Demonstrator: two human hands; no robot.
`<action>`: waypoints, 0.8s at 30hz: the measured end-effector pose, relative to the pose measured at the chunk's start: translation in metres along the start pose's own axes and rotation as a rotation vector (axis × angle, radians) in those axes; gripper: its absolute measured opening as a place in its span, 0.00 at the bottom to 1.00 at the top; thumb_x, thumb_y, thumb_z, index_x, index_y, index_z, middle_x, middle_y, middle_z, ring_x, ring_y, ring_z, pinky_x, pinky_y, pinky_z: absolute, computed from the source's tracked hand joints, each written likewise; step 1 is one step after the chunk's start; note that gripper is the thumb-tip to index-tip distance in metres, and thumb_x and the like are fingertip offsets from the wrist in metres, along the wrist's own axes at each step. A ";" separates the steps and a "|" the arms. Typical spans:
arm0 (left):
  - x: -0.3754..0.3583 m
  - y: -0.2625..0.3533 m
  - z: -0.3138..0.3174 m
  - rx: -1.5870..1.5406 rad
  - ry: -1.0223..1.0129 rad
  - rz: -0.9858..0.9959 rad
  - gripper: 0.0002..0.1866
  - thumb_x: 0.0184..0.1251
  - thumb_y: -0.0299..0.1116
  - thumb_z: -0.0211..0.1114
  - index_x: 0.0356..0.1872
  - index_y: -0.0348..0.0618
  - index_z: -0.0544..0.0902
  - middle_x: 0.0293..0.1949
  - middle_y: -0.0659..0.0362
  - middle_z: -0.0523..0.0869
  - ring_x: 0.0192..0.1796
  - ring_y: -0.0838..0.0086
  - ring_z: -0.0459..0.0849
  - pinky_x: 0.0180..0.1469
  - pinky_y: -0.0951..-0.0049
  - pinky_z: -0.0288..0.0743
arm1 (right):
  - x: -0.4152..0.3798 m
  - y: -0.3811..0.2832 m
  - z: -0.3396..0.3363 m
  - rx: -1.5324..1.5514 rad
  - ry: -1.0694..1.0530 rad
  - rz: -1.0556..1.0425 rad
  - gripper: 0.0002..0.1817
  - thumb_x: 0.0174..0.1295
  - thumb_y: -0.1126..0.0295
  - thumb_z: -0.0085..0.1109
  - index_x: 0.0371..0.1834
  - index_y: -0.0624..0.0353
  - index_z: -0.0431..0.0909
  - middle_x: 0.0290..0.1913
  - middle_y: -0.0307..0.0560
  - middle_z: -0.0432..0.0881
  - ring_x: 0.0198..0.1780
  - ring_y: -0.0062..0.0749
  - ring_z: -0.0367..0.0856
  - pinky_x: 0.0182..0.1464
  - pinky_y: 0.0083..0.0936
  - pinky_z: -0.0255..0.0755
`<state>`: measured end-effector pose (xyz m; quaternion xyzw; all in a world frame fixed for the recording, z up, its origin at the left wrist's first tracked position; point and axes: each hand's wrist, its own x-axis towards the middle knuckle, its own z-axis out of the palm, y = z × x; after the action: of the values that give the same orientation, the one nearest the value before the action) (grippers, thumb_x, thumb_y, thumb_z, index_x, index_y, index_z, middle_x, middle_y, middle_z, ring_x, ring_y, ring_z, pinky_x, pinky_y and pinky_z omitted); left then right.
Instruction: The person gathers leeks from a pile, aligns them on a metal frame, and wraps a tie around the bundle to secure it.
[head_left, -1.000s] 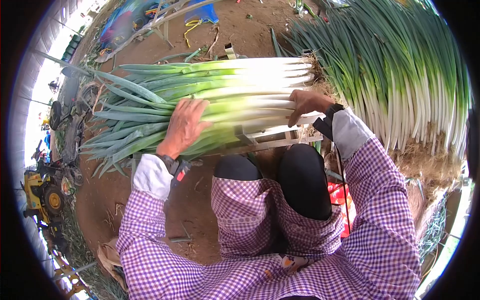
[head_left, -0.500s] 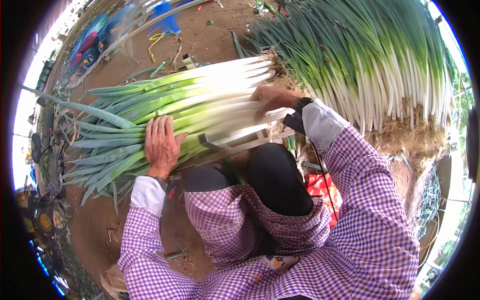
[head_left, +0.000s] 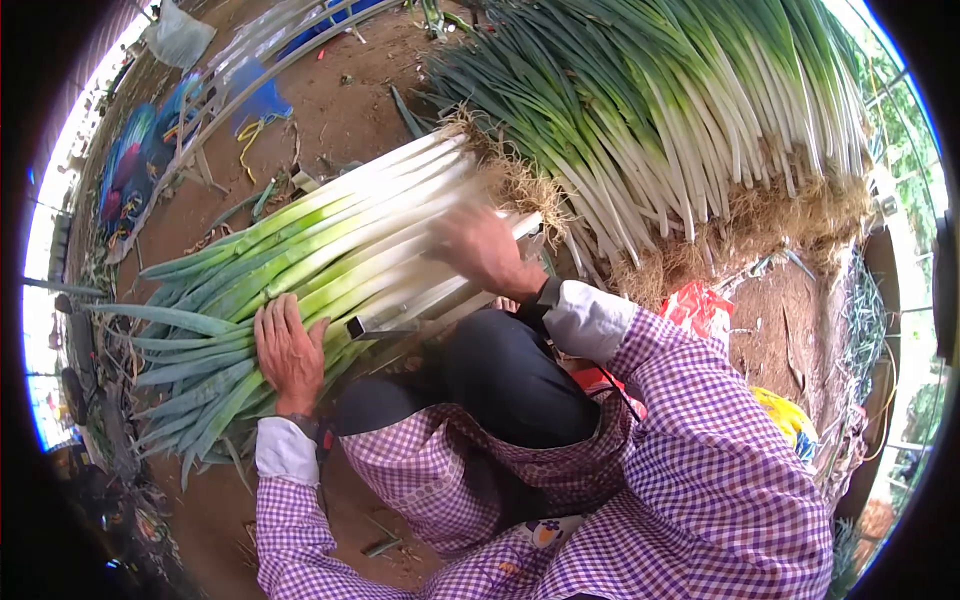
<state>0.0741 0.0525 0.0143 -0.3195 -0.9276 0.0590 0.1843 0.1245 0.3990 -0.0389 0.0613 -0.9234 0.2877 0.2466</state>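
Note:
A layer of long green onions (head_left: 330,235) lies side by side across a low metal stand (head_left: 372,328) before my knees, green leaves to the left and white stems to the right. My left hand (head_left: 288,350) rests flat on the leaves at the near edge of the layer, its fingers stretched out. Over the white stems near the root end is my right hand (head_left: 480,248), smeared by motion, so its fingers cannot be made out. Stringy roots (head_left: 520,190) show beyond it.
A large pile of green onions (head_left: 690,130) with roots towards me fills the back right. A blue plastic piece (head_left: 262,95) and yellow string (head_left: 247,150) lie at the back left, near a metal frame (head_left: 215,120). A red plastic bag (head_left: 697,312) lies right of my knees.
The view has turned, so the onions appear further left and more tilted. My left hand stays on the leaves. My right hand still moves over the white stems, now blurred.

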 end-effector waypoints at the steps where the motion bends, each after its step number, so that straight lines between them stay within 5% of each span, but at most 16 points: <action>1: 0.000 0.001 -0.001 -0.001 -0.004 -0.002 0.34 0.69 0.45 0.71 0.68 0.34 0.72 0.65 0.46 0.79 0.70 0.51 0.74 0.80 0.48 0.61 | -0.001 -0.002 0.001 -0.006 0.023 -0.020 0.17 0.62 0.53 0.72 0.44 0.53 0.85 0.43 0.44 0.87 0.54 0.44 0.82 0.58 0.40 0.74; 10: 0.006 -0.001 0.000 0.003 -0.014 -0.019 0.33 0.69 0.43 0.71 0.69 0.34 0.73 0.66 0.44 0.79 0.70 0.49 0.75 0.78 0.50 0.63 | 0.009 0.009 0.020 0.041 0.035 -0.120 0.19 0.65 0.56 0.69 0.53 0.55 0.81 0.44 0.45 0.80 0.52 0.43 0.79 0.58 0.40 0.69; 17: 0.005 -0.001 0.003 0.014 -0.013 -0.011 0.34 0.67 0.44 0.74 0.67 0.34 0.73 0.65 0.45 0.80 0.69 0.49 0.76 0.78 0.50 0.63 | 0.001 0.017 0.021 -0.050 0.010 -0.177 0.33 0.66 0.52 0.68 0.71 0.56 0.74 0.67 0.51 0.80 0.74 0.45 0.73 0.74 0.44 0.64; 24: 0.008 0.007 -0.009 -0.053 -0.020 -0.008 0.33 0.68 0.43 0.72 0.68 0.34 0.75 0.64 0.44 0.82 0.68 0.48 0.77 0.75 0.50 0.65 | -0.004 0.024 0.015 -0.057 -0.123 -0.152 0.34 0.69 0.49 0.65 0.73 0.56 0.75 0.71 0.49 0.80 0.74 0.45 0.75 0.72 0.43 0.67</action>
<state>0.0761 0.0629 0.0233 -0.3201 -0.9318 0.0371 0.1669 0.1157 0.4108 -0.0637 0.1414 -0.9373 0.2374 0.2123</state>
